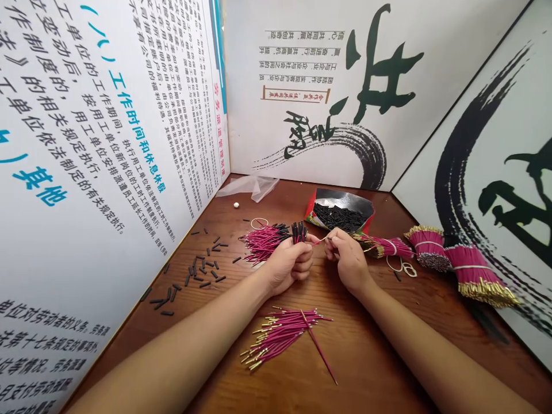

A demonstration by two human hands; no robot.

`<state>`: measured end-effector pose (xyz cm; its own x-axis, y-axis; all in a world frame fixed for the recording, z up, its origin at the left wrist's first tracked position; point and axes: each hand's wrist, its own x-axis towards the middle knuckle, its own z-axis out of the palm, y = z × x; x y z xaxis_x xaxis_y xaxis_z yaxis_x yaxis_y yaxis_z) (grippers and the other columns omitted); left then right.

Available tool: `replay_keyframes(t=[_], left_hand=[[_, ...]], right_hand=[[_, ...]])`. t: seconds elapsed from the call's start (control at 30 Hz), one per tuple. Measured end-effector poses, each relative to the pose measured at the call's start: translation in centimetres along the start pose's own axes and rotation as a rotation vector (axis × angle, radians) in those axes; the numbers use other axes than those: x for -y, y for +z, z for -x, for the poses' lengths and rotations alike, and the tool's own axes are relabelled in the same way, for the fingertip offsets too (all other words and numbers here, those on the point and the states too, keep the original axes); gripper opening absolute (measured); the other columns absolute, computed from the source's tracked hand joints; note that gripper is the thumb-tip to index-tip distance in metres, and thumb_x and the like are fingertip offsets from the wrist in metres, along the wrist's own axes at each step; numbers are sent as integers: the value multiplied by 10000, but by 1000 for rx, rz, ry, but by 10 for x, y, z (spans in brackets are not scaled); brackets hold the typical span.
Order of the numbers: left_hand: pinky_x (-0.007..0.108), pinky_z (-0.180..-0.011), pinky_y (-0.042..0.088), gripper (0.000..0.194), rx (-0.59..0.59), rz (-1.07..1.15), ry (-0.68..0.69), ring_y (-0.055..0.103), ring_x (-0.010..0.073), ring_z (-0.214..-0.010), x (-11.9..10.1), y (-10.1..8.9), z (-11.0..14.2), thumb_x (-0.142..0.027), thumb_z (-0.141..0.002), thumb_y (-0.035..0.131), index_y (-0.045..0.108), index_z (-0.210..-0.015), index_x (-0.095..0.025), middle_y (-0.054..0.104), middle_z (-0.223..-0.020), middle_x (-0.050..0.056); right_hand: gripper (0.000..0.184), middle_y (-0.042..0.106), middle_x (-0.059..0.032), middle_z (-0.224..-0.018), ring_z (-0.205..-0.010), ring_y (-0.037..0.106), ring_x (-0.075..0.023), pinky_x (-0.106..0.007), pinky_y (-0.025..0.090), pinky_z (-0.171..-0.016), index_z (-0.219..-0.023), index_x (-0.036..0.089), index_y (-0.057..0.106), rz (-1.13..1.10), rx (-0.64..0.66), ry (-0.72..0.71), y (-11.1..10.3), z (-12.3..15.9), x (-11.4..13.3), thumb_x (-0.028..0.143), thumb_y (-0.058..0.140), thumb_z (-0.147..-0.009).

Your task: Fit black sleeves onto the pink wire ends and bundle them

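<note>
My left hand (291, 261) is closed around a small bunch of magenta wires, with black sleeves (299, 232) standing up on their ends above the fist. One wire (317, 241) with a gold tip sticks out towards my right hand (347, 256). The right fingers pinch a small black sleeve (330, 238) close to that tip; whether the two touch is hard to see. Left of my left hand lies a pile of magenta wires (261, 244) with black-sleeved ends. Nearer to me, between my forearms, is a loose pile of gold-tipped magenta wires (284, 336), with one wire (319, 351) lying askew.
Behind my hands stands a red-edged open packet (313, 201) of black sleeves. Loose sleeves (202, 270) are scattered at the left. Banded wire bundles (478, 273) and rubber bands (405, 267) lie at the right. A clear plastic bag (250, 185) is at the back. Printed panels enclose the table.
</note>
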<state>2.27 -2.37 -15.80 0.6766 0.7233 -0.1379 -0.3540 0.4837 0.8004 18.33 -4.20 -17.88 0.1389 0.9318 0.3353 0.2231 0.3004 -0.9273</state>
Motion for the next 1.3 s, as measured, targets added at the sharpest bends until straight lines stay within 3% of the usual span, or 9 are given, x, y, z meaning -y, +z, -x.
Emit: replay_keyframes(t=[0.7,1.2,1.3], left_hand=[[174,-415,77,214,4,-84,-28,120,37,-427,1,2,-1,-228,-790,604,502,-976,-199,227,-559,-122],[178,-423,77,200,-8,-94,-8,123,35,-423,1,4,-1,-226,-791,587,501,-969,-200,235,-550,-122],[175,-417,80,195,-1,-68,-8,120,36,-425,2,2,-1,-235,-795,597,499,-960,-198,226,-553,-122]], right_hand=[[297,408,27,-576,-555,381,-139,-281,309,-543,-628,234,391,37,-18,-2,-3,1,0,361,412,-895],[287,417,43,-612,-570,384,-128,-271,330,-565,-733,222,460,98,53,-82,0,4,-3,386,430,-966],[195,449,44,-649,-571,407,-123,-264,350,-561,-827,221,496,127,42,-87,1,4,-4,369,454,-948]])
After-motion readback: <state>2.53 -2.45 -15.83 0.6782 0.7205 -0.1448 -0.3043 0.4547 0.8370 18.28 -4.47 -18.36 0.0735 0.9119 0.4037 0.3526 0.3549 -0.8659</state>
